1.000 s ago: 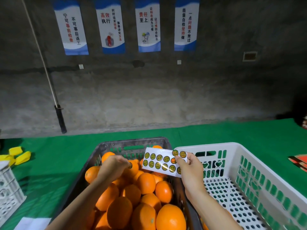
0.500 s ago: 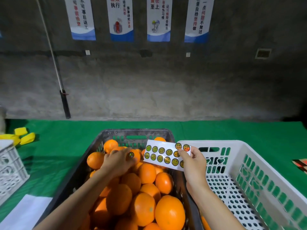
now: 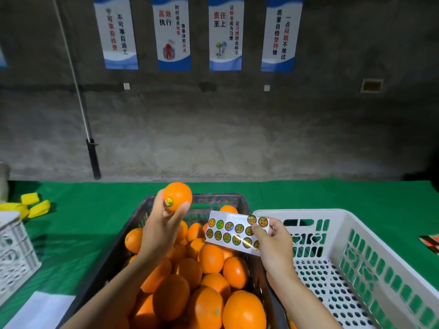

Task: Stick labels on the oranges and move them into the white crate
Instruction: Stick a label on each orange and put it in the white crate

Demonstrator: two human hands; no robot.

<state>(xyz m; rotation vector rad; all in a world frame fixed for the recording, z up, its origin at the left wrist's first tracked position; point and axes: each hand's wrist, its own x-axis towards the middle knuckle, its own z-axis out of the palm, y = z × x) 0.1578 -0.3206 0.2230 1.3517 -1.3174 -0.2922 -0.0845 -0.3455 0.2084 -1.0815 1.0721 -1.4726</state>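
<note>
a green-covered worktop [image 3: 332, 195] ran across the scene below a grey wall. on it the white crate [image 3: 392, 236] sat at the right, its perforated floor bare where visible, touching the dark crate [image 3: 147, 205] at the centre, which was heaped with oranges [image 3: 211, 257]. the left hand [image 3: 161, 231] was raised above the dark crate, its grip clenched round one orange [image 3: 179, 194] — a round label [image 3: 169, 201] sat stuck on the fruit's near side. the right hand [image 3: 275, 245] hung over the seam between the two crates, its grip pinched on a white label sheet [image 3: 234, 231] with two rows of round stickers. small yellow pieces [image 3: 35, 205] lay at the far left.
</note>
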